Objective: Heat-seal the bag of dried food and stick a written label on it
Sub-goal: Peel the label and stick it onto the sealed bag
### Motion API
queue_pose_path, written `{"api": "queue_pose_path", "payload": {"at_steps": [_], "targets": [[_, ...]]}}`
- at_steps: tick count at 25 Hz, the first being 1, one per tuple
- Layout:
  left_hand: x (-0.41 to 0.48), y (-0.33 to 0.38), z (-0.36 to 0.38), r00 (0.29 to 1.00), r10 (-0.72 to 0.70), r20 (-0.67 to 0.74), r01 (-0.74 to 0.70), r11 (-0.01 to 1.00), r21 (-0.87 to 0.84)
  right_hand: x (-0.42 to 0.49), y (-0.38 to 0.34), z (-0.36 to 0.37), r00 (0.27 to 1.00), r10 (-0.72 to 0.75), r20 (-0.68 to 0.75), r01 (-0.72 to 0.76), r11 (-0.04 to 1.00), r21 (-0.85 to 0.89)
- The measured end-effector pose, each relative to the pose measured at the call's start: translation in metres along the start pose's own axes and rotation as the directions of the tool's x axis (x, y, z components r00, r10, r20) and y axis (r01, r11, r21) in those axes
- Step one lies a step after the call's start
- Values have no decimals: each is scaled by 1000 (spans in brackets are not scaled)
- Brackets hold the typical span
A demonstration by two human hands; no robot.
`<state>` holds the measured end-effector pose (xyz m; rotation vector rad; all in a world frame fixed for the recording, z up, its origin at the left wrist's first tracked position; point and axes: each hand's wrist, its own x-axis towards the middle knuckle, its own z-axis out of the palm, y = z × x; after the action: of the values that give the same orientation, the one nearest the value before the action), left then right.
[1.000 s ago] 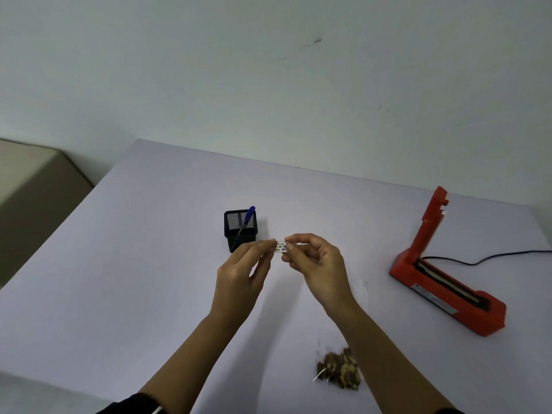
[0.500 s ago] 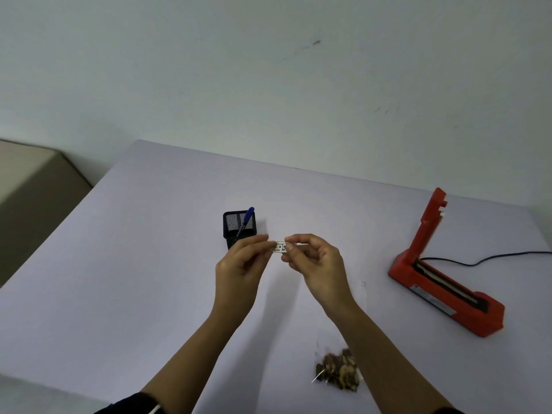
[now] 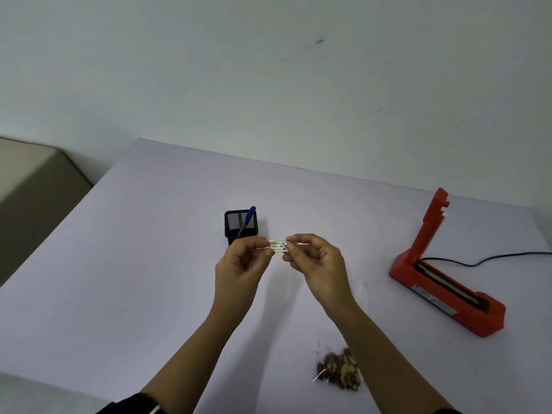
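Note:
A small white label (image 3: 278,246) with printed lines and blue handwriting is held up above the table, pinched at its two ends. My left hand (image 3: 240,270) grips the left end and my right hand (image 3: 318,264) grips the right end between thumb and fingers. The clear bag of dried food (image 3: 339,372) lies flat on the table near the front, under my right forearm, which hides part of it. The red heat sealer (image 3: 448,282) stands at the right with its arm raised.
A black mesh pen holder (image 3: 240,227) with a blue pen (image 3: 247,218) stands just behind my left hand. The sealer's black cord (image 3: 490,259) runs off to the right. The pale table (image 3: 134,264) ends at the wall behind and drops off at the left.
Both hands stay pinched on the label and have barely moved. The fingers have shifted slightly on the label's ends.

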<state>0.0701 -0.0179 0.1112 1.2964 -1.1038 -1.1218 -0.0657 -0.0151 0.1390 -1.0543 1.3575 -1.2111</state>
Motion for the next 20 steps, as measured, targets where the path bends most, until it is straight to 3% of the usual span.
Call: {"api": "queue_pose_path", "payload": {"at_steps": [6,16,20], "targets": [[2,2,-1,998,-49,-33,49,999,0,0,0,3,1000,-11,8,11,1000,-6],[-1,3,2,973,213,-85,-198,968,151,3,5,5,1000,10,5,-10,1000,5],[1,6,2,982,184,-52,-171,966,196,1,2,5,1000,-4,25,4,1000,7]]}}
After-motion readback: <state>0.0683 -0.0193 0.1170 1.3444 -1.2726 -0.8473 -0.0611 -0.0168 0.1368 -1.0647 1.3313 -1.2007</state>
